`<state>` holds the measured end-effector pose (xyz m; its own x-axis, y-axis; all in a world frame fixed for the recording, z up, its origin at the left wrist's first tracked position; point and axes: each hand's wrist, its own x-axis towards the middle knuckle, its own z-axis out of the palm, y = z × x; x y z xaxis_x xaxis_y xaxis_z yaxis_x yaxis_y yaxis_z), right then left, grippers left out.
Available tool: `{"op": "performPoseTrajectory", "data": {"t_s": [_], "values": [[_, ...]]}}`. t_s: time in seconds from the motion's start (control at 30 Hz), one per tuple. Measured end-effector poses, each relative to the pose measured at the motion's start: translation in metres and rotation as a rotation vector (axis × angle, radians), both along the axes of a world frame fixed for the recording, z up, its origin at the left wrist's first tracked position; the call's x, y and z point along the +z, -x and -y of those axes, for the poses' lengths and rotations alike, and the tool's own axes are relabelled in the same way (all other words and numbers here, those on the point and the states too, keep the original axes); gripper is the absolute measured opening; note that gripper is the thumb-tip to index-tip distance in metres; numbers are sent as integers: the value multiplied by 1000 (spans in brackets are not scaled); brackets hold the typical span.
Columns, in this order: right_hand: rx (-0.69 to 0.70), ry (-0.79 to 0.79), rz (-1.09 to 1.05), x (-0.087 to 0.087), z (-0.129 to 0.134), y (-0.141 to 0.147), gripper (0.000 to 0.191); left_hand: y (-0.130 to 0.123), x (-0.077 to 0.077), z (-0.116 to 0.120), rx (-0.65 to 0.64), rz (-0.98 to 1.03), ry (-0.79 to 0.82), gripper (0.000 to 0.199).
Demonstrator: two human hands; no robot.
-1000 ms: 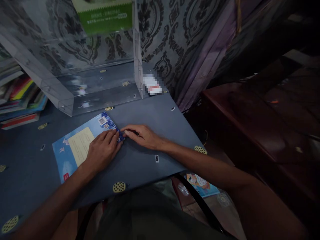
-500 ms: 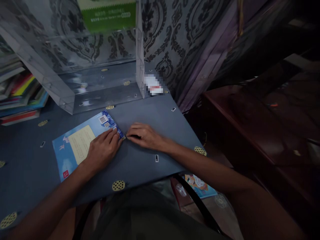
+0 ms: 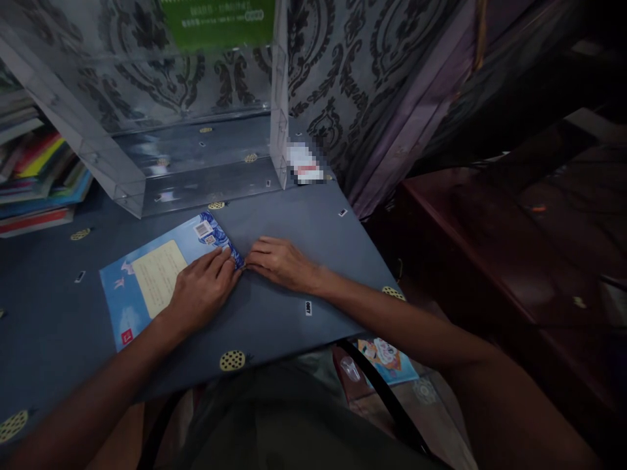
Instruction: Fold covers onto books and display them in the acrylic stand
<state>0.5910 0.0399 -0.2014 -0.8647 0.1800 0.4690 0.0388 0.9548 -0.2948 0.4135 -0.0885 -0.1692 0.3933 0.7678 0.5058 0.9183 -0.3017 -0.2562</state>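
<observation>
A blue paperback book (image 3: 159, 274) lies on the table with its back cover up, showing a pale yellow text panel and a barcode near a blue wave pattern. My left hand (image 3: 203, 287) rests flat across the cover's near right part, fingers stretched toward the edge. At the book's right corner, my right hand (image 3: 279, 261) has its thumb and fingers pinched together on the tip. Just what part of the corner sits between them is hidden.
A clear acrylic stand (image 3: 215, 189) stands behind the book, with a green sheet (image 3: 220, 26) on it. Stacked books (image 3: 39, 170) lie at the left. A blurred white item (image 3: 306, 163) sits near the patterned wall. Another book (image 3: 386, 359) lies below the table's front edge.
My right hand has closed its fingers and shifted slightly left onto the book's corner. My left hand stays on the cover. The view has shifted a little.
</observation>
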Motion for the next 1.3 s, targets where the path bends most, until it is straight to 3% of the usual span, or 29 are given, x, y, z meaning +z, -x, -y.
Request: {"op": "performPoseTrajectory", "data": {"t_s": [0.53, 0.93, 1.3], "values": [[38, 114, -77, 0, 0, -4, 22, -1, 1, 1, -5, 24, 4, 19], [36, 145, -72, 1, 1, -6, 18, 1, -3, 2, 46, 138, 105, 23], [117, 550, -11, -1, -19, 7, 8, 2, 1, 0, 16, 22, 38, 21]]}}
